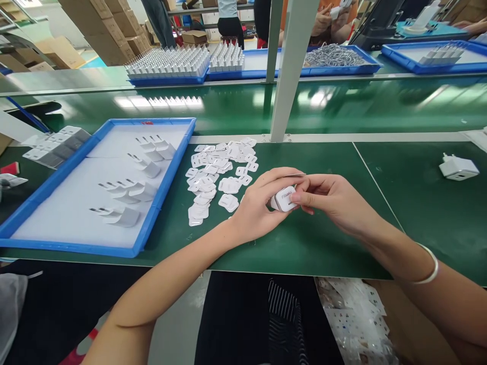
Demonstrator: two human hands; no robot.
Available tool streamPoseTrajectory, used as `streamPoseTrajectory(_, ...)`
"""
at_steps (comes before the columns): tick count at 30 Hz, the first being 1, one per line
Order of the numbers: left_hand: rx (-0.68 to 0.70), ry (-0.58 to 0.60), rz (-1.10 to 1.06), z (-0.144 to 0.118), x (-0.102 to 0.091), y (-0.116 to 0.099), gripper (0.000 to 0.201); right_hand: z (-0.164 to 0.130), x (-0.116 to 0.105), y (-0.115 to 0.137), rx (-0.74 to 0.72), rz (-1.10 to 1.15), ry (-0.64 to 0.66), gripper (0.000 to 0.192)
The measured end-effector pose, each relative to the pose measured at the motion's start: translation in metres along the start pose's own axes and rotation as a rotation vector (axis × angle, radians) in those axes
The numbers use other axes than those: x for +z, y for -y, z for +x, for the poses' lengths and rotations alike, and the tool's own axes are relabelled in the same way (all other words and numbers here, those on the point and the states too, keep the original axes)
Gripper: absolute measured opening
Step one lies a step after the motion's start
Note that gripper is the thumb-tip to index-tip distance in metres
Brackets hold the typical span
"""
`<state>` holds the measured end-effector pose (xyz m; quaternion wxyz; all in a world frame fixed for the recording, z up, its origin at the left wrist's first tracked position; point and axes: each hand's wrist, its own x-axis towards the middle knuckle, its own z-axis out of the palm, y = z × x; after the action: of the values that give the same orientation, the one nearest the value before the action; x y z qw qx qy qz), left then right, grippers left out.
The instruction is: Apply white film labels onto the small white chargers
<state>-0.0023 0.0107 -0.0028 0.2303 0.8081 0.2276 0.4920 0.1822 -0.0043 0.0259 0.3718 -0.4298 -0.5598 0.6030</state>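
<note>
Both hands meet over the green counter (304, 243), approx. centre of view. Left hand (258, 205) has its grip closed round a small white charger (283, 198), fingers curled over the top, thumb underneath. Right hand (331, 200) pinches the same charger at its right end w/ thumb and fingertips drawn tight; a thin film or sticker edge seems to sit at the fingertips, too small to confirm. Charger is held just above the counter, not resting on it. White bangle (429, 266) on the right wrist. Just left of the hands: loose pile of white stickers (218, 177) spread on the counter, some touching, some overlapping. Further left: blue tray (163, 195) w/ white liner, holding several white chargers (129, 190) lying on their sides, prongs pointing left, in loose rows. More chargers (57, 144) stacked outside the tray's left wall. One single charger (458, 167) lies alone at the far right, well apart from the hands. A white upright post (289, 71) stands behind the sticker pile. Beyond it, a second green belt (380, 106), then far blue trays (167, 78) packed w/ upright chargers. Other persons partly visible at the far side, detail unclear.
</note>
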Motion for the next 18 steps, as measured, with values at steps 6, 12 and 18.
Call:
streamPoseTrajectory(6, 0.0, -0.004, -0.001, -0.001, 0.0, 0.0, 0.031, -0.001, 0.002, 0.003, -0.019, -0.05, -0.026, 0.029)
streamPoseTrajectory(12, 0.011, -0.017, -0.01, 0.0, 0.001, 0.0, 0.03, -0.003, 0.007, 0.001, -0.049, -0.093, -0.085, 0.032)
streamPoseTrajectory(18, -0.012, -0.014, -0.008, 0.0, 0.0, -0.001, 0.03, -0.004, 0.012, 0.005, -0.103, -0.106, -0.131, 0.036)
